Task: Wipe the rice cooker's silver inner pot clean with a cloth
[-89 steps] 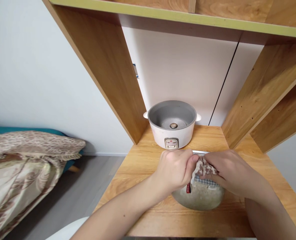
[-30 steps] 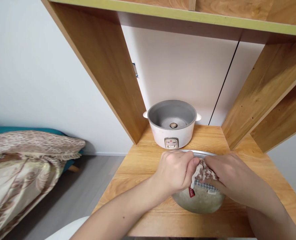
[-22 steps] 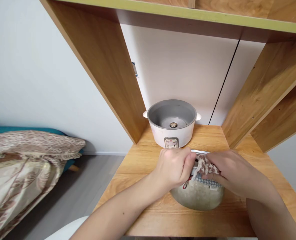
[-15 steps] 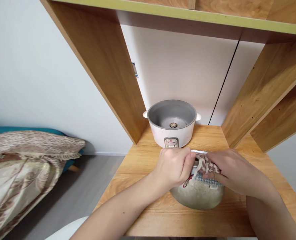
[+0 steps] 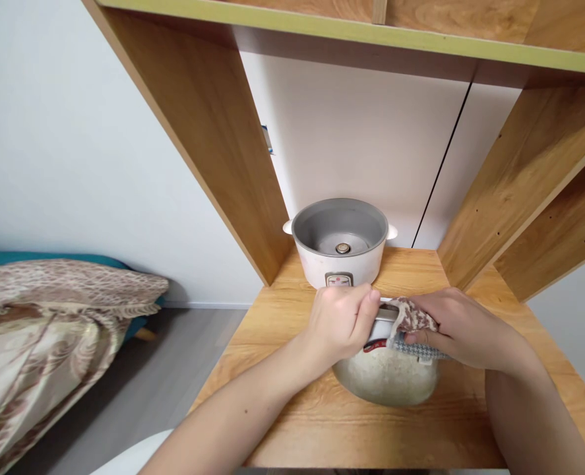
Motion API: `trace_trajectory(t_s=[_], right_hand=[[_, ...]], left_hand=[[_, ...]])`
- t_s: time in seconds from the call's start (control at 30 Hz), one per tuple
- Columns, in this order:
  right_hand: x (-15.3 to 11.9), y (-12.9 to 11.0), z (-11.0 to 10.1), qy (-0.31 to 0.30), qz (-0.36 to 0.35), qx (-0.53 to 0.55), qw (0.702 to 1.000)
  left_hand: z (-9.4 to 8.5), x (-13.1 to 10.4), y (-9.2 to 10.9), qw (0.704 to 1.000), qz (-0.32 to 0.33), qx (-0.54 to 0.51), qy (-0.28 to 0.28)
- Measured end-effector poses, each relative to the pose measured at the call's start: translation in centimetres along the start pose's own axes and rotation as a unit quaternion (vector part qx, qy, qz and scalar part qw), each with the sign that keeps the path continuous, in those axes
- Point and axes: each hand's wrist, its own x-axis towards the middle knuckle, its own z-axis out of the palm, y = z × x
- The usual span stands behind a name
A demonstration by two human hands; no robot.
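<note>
A metal inner pot (image 5: 386, 381) with a dull, stained outside is tilted over the wooden desk, its outer side toward me. My left hand (image 5: 345, 321) is closed on the pot's rim at the left. At the right of the rim, my right hand (image 5: 463, 326) grips a cloth (image 5: 415, 318) with a brown-and-white fluffy side and a blue checked side, pressed against the pot. A red strip with marks shows on the metal beside the cloth. The pot's inside is mostly hidden. Behind it stands a white rice cooker body (image 5: 314, 267), lidless, with a heating plate inside.
The wooden desk (image 5: 371, 448) is bounded by upright side panels (image 5: 193, 125) and a shelf with a yellow-green edge (image 5: 322, 23) above. To the left, a patterned cloth (image 5: 64, 343) covers a teal piece of furniture on the grey floor. A white curved edge (image 5: 128, 455) shows at lower left.
The pot has shifted slightly up and left, and more of its rim and red strip shows. My right hand and the cloth have moved a little to the right along the rim.
</note>
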Motion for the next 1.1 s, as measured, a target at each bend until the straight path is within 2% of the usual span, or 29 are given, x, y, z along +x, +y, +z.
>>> trace_trajectory(t_s=[0.5, 0.67, 0.77, 0.93, 1.1], right_hand=[[0.4, 0.7, -0.5, -0.012, -0.031, 0.054, 0.998], [0.3, -0.1, -0.4, 0.007, -0.012, 0.021, 1.000], [-0.2, -0.8, 0.1, 0.018, 0.003, -0.018, 1.000], [-1.0, -2.1, 1.9, 0.072, -0.026, -0.088, 0.993], [-1.2, -2.9, 3.4, 0.094, -0.039, -0.126, 0.987]], left_hand=[[0.0, 0.1, -0.3, 1.000, -0.016, -0.007, 0.001], [-0.1, 0.1, -0.1, 1.000, -0.021, 0.000, -0.001], [-0.1, -0.1, 0.2, 1.000, -0.006, 0.010, 0.000], [-0.2, -0.4, 1.2, 0.999, 0.026, 0.026, -0.014], [-0.1, -0.6, 2.0, 0.998, 0.045, 0.028, -0.016]])
